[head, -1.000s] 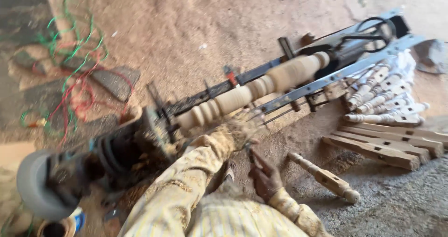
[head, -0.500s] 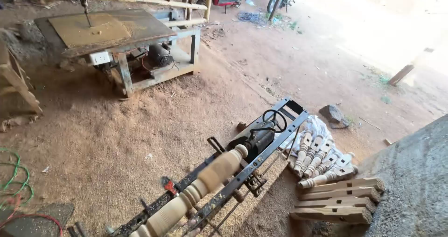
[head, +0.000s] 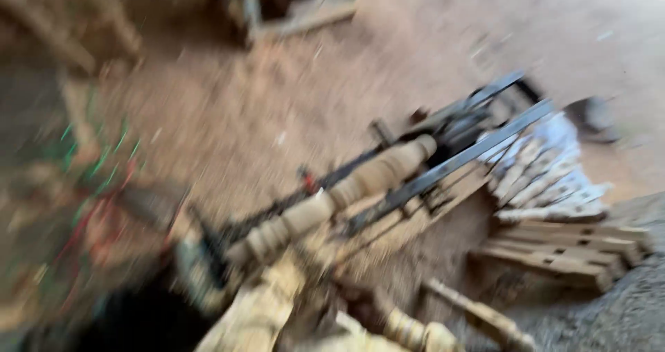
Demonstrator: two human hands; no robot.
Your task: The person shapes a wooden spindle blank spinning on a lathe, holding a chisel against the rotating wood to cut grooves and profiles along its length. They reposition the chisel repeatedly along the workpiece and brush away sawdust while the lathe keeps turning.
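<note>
The view is heavily blurred. A pale turned wooden spindle (head: 360,182) lies clamped lengthwise in a dark metal lathe frame (head: 450,165) on the dirt ground. My left hand (head: 310,253), on a tan sleeve (head: 253,314), sits against the near end of the spindle; its fingers are smeared. My right hand (head: 360,305) is low, just below the frame, with its forearm (head: 415,335) running off the bottom edge. Whether either hand holds anything is unclear.
A loose turned leg (head: 481,316) lies on the ground at the right. Several turned pieces on a white sheet (head: 547,168) and stacked wooden slats (head: 575,251) sit beyond. Green and red cords (head: 97,179) lie left, a dark motor (head: 138,317) lower left, a workbench (head: 291,9) at top.
The camera swung up to the yard and workbench, then back down to the lathe. My arms, out of sight half a second ago, are back in view by the spindle.
</note>
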